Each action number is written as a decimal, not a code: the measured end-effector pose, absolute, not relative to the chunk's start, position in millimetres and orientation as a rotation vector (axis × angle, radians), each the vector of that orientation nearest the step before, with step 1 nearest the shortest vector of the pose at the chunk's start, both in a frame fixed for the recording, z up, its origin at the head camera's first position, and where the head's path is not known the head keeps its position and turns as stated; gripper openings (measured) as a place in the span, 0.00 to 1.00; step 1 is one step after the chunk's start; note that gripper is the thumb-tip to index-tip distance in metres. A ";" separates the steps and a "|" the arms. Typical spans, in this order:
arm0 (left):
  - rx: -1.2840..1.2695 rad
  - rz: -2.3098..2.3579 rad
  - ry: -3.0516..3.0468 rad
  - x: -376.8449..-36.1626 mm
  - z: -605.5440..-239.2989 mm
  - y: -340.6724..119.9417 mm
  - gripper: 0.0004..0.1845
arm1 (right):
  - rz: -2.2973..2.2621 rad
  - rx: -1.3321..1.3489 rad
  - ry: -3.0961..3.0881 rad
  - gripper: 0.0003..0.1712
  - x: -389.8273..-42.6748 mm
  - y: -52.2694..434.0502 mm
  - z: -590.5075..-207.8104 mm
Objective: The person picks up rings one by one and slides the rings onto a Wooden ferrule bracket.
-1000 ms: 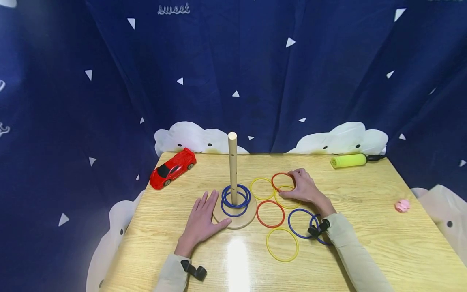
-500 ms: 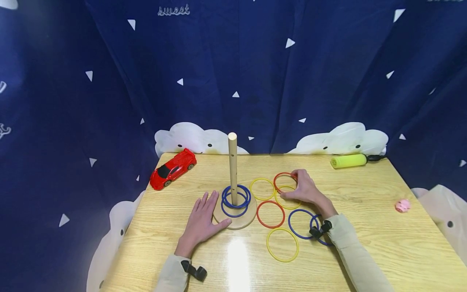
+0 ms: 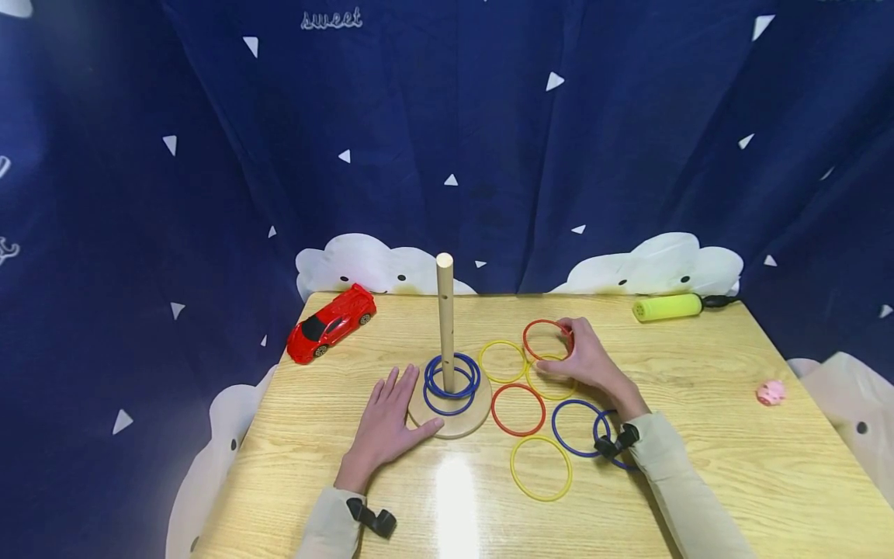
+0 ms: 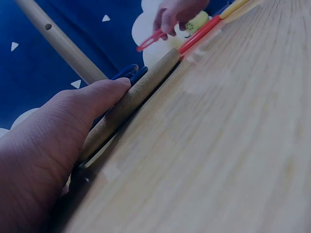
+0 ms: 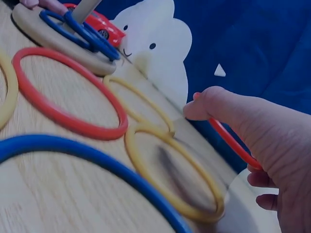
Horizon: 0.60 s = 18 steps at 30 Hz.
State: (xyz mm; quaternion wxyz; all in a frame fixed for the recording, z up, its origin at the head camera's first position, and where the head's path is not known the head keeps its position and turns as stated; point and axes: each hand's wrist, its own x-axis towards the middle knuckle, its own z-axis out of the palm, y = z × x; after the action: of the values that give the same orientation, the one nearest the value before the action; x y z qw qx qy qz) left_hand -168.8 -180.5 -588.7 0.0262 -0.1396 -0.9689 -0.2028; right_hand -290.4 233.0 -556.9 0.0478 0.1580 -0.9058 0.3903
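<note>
My right hand (image 3: 590, 357) pinches the edge of a red ring (image 3: 545, 321) between thumb and fingers. In the right wrist view the held red ring (image 5: 232, 141) is partly hidden behind the thumb; the left wrist view shows it raised off the table. My left hand (image 3: 387, 423) lies with fingers spread beside the round wooden base (image 3: 457, 428), its thumb (image 4: 109, 92) on the base's rim. From that base rises an upright peg (image 3: 445, 326) with several blue rings (image 3: 447, 414) around its foot.
Right of the base lie a red ring (image 3: 518, 434), several yellow rings (image 3: 541, 499) and two overlapping blue rings (image 3: 553, 427). A red toy car (image 3: 331, 322) sits back left. At the right are a yellow-green pump-like cylinder (image 3: 667, 307) and a small pink pig toy (image 3: 770, 393).
My right hand has lifted the pinched red ring and shifted slightly right; the ring now stands higher in the head view. My left hand has stayed where it was.
</note>
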 end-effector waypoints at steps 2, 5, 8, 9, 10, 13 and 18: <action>-0.432 -0.627 -2.992 -168.8 -588.4 -180.3 0.60 | 1.162 0.479 -2.750 0.57 -290.1 230.8 -551.0; -0.432 -0.627 -2.987 -168.6 -588.3 -180.2 0.60 | 1.148 0.469 -2.734 0.55 -288.0 226.4 -539.8; -0.434 -0.634 -2.977 -168.3 -588.4 -180.4 0.60 | 1.147 0.469 -2.709 0.55 -285.0 220.6 -527.1; -0.434 -0.634 -2.976 -168.1 -588.3 -180.4 0.60 | 1.149 0.475 -2.698 0.54 -283.8 218.5 -522.4; -0.433 -0.636 -2.976 -168.0 -588.3 -180.5 0.60 | 1.148 0.480 -2.684 0.54 -282.5 216.3 -517.8; -0.431 -0.635 -2.981 -168.2 -588.1 -180.5 0.60 | 1.143 0.507 -2.642 0.53 -279.5 210.2 -503.8; -0.427 -0.624 -2.997 -168.9 -587.7 -180.4 0.60 | 1.130 0.556 -2.561 0.48 -276.6 199.9 -479.9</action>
State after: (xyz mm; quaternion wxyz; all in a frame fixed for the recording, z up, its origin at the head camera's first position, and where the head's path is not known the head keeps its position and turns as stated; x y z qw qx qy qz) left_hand -168.9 -180.4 -587.7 0.0251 -0.1382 -0.9693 -0.2017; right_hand -276.6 199.9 -479.9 0.1431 0.1929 -0.8881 0.3918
